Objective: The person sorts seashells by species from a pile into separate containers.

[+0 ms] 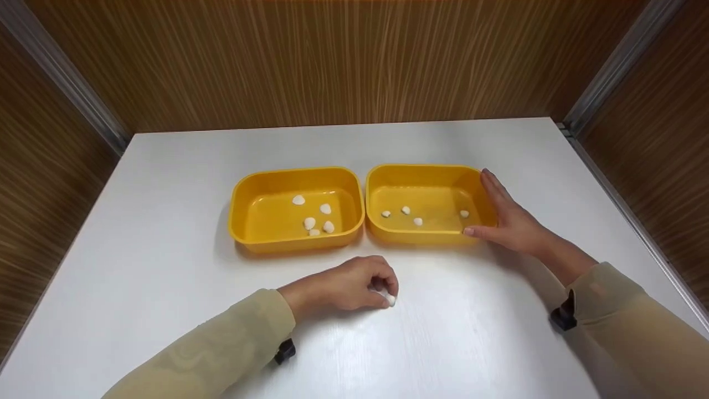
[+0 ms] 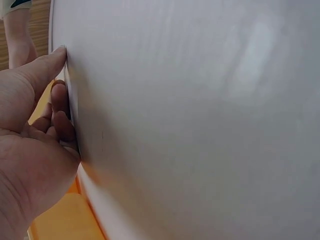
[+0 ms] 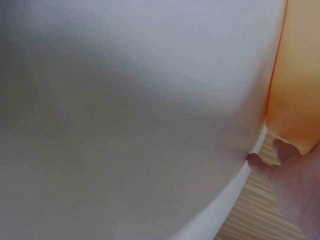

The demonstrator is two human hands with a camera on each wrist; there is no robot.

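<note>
My left hand (image 1: 354, 284) is low over the white table, in front of the two tubs, and pinches a small white pebble-like piece (image 1: 391, 300) between thumb and fingertips. In the left wrist view the left hand (image 2: 37, 130) has curled fingers and the piece is hidden. At the right end of the right yellow tub (image 1: 421, 237) rests my right hand (image 1: 512, 221), its straight fingers along the side and the thumb at the front rim. Several small white pieces (image 1: 418, 221) lie in that tub. The left yellow tub (image 1: 296, 245) holds several larger white pieces (image 1: 309, 223).
Both tubs stand side by side, nearly touching, across the middle of the white table (image 1: 183, 310). A wood-grain panel (image 1: 343, 61) rises behind the table, with similar panels at left and right. Dark bands (image 1: 285, 351) show near the sleeve cuffs.
</note>
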